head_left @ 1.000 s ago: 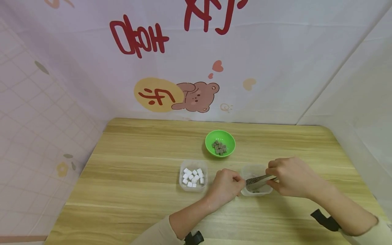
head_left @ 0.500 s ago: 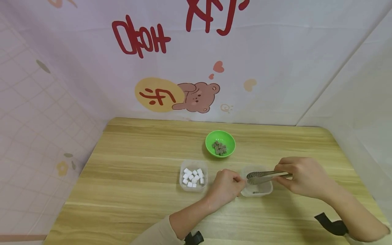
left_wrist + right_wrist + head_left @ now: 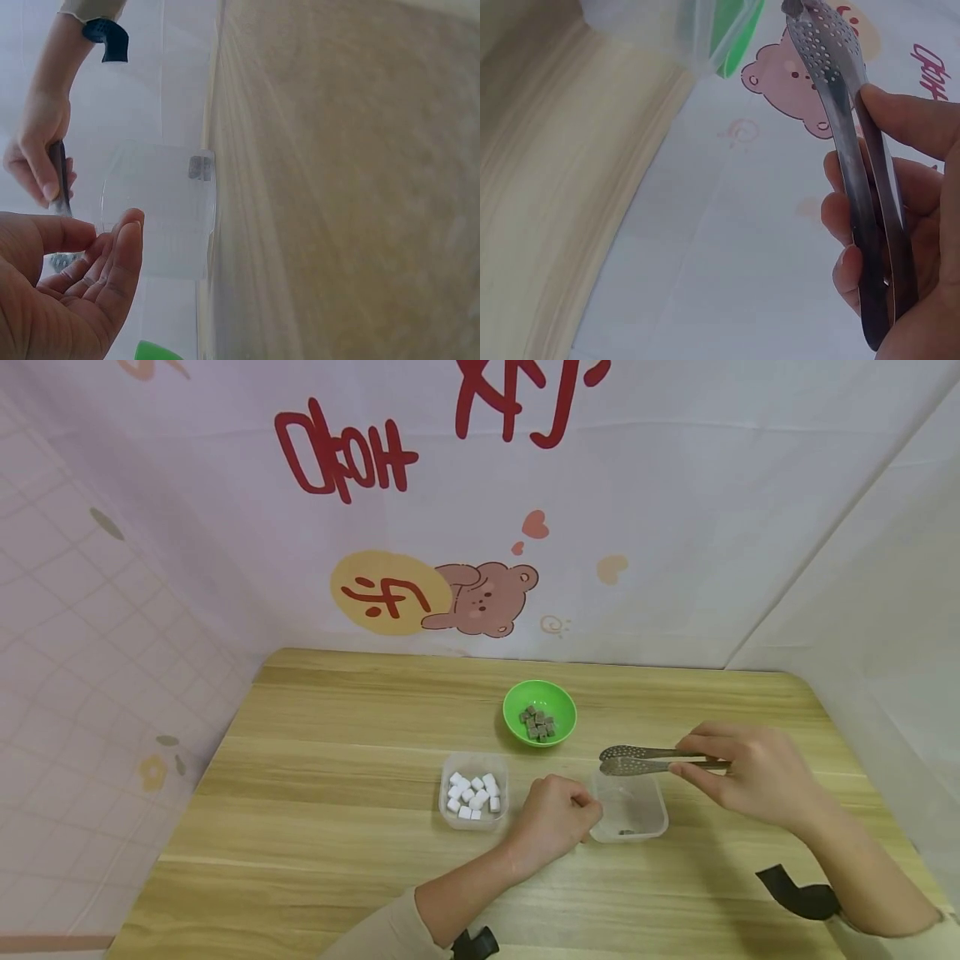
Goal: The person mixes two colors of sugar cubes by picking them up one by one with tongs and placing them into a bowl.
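My right hand point(image 3: 757, 772) grips metal tongs point(image 3: 847, 150) with perforated tips. A small grey cube point(image 3: 792, 7) sits between the tips in the right wrist view. In the head view the tongs are level above the far rim of a clear plastic container point(image 3: 651, 806). My left hand point(image 3: 555, 817) pinches that container's left rim between thumb and fingers. One grey cube point(image 3: 199, 167) lies on the container's bottom. Behind, a green bowl point(image 3: 562, 697) holds several grey cubes point(image 3: 538, 722).
Left of my left hand stands a second clear container point(image 3: 446, 820) with several white cubes point(image 3: 468, 795) inside. All stand on a wooden table point(image 3: 337, 827). A printed white cloth point(image 3: 652, 485) hangs behind the table's far edge.
My right hand has raised the tongs out of the clear container and moved away from me and slightly right. My left hand stays at the rim.
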The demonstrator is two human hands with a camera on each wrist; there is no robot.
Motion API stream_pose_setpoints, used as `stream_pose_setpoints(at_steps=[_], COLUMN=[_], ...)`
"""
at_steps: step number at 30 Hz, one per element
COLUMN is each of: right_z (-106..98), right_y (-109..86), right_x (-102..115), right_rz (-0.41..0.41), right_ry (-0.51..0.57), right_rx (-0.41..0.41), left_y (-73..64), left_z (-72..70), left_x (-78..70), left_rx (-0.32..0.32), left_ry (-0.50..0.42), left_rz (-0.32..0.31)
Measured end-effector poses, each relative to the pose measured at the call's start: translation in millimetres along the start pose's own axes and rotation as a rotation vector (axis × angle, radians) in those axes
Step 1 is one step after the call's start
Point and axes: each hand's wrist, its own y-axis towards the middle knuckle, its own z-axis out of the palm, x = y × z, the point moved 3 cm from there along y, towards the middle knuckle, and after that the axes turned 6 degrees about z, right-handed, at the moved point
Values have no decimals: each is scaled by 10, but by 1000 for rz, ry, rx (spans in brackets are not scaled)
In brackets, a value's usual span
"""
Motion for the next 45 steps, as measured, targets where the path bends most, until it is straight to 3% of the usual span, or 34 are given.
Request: stream_pose_setpoints(at_steps=[9, 16, 28, 33, 45], right_z=[155, 403, 758, 701, 343], right_y=[269, 462, 525, 502, 316], right_x=[-4, -14, -9, -9, -69], right_rz=[91, 61, 102, 121, 165], right_ry=[-31, 2, 36, 39, 6], right_rx=[-5, -29, -13, -15, 24], left_y=[7, 15, 25, 24, 21], left_z=[-9, -8, -8, -6, 9], left_x=[0, 8, 34, 33, 30], left_rx=[2, 18, 13, 9, 13], left_ry=[-4, -3, -4, -8, -14], left_rz=[2, 6, 15, 20, 21])
